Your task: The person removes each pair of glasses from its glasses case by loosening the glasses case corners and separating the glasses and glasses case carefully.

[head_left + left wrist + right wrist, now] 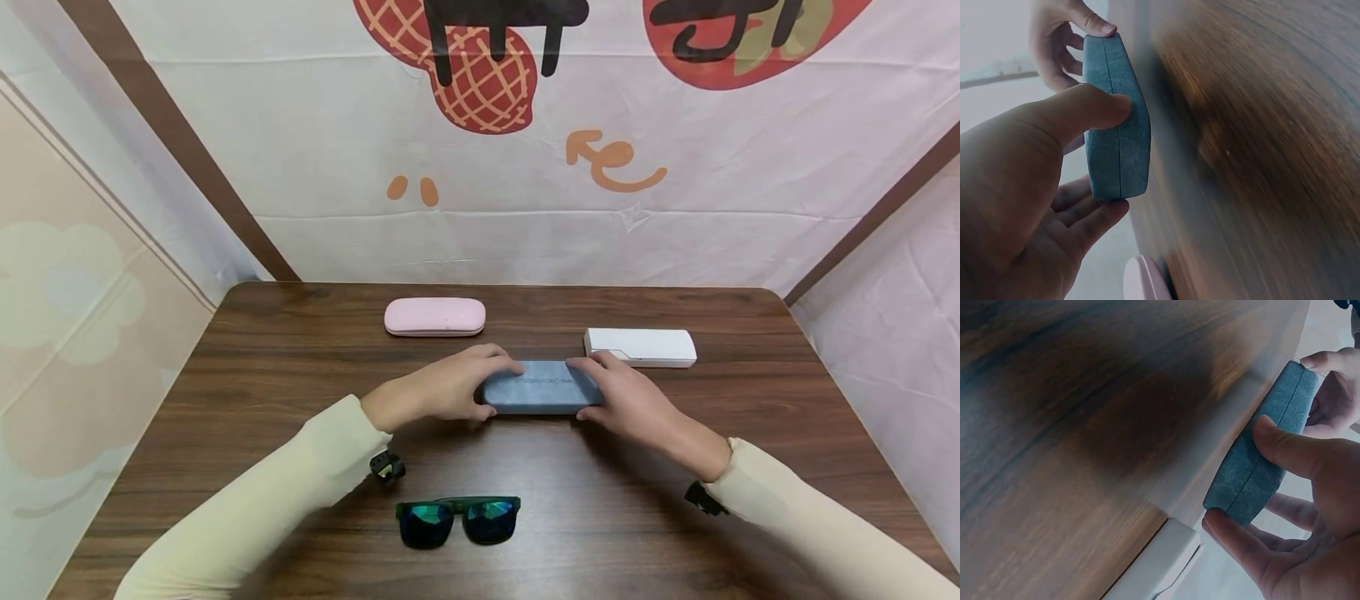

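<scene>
The grey-blue case [542, 387], judged stiff, light and felt-grippy, is held at mid-surface [300, 400] by its two short ends, pinched between thumb and fingers of left hand [442, 392] and right hand [633, 404].

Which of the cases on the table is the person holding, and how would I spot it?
On the brown wooden table, look mid-table, nearer than the pink case and white case. The blue-grey case sits between the left hand and right hand, the only felt-like one.
</scene>
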Tool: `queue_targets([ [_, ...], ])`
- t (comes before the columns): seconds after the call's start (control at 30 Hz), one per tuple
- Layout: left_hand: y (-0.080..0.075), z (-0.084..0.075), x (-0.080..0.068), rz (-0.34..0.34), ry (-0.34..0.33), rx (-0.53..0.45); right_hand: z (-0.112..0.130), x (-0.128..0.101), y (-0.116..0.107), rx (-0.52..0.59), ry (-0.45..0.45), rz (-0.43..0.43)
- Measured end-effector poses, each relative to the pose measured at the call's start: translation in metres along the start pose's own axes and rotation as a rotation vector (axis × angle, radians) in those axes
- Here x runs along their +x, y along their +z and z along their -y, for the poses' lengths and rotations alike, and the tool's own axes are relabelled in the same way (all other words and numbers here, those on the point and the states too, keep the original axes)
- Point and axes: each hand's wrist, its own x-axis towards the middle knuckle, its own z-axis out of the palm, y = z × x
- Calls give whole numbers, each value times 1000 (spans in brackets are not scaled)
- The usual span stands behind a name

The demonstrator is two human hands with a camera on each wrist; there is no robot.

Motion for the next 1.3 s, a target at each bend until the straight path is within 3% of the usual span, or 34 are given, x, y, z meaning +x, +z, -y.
queue_targets([
  [0.63, 8, 23, -8, -13, -49, -16, 5, 19, 18, 23, 15, 54],
  [1.3, 16, 25, -10, -31, -59, -15, 8, 19, 18, -31, -2, 40],
])
